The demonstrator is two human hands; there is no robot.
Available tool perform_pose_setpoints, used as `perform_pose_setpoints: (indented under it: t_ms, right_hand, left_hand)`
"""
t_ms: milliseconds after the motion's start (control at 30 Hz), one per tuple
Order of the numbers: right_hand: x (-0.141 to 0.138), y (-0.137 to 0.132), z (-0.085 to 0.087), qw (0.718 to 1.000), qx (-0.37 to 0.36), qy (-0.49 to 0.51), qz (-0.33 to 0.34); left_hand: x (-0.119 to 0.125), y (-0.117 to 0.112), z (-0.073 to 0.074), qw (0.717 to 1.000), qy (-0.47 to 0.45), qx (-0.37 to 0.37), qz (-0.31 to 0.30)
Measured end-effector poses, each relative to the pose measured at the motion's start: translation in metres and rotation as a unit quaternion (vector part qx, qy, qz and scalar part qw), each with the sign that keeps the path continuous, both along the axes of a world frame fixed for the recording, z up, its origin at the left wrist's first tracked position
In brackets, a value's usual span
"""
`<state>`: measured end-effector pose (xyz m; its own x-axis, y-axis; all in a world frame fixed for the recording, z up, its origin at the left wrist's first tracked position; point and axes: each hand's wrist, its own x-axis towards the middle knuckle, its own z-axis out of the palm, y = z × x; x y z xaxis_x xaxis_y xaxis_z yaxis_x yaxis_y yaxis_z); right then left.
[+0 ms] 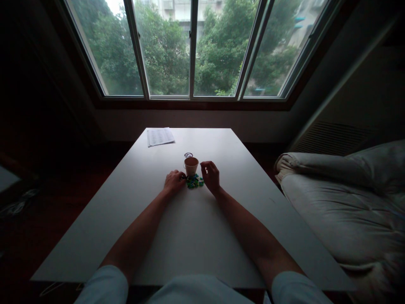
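A small bucket [191, 167], tan outside and reddish-brown inside, stands upright on the white table with a thin handle at its left side. Against its near side lies a heap of small green and blue pieces [193, 182], too small to name. My left hand [174, 181] rests at the heap's left edge, fingers drawn together by some dark bits; whatever they grip is unclear. To the right of the bucket, my right hand [211, 174] is raised with thumb and forefinger pinched near the rim. Anything in that pinch is too small to see.
Behind the bucket lies a round dark-rimmed item [188, 155]. Printed papers [160, 137] sit at the far left of the white table [193, 236]. A padded, light-coloured seat [341, 198] stands along the right side. Windows [193, 55] rise beyond the table.
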<state>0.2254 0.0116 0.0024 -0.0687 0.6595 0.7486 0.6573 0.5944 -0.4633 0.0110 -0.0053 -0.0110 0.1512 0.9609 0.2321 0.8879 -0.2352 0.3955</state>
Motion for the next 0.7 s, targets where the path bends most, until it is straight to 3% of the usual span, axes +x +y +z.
perform_pose_setpoints:
  t_ms: [300,700]
  right_hand:
    - [-0.004,-0.003,0.002,1.000,-0.015,0.008,0.016]
    - [-0.011,-0.003,0.004,0.997,0.051,-0.050,0.032]
  left_hand:
    - [-0.001,0.000,-0.002,1.000,-0.002,0.009,-0.005]
    - [-0.002,0.001,-0.003,1.000,0.004,0.015,-0.009]
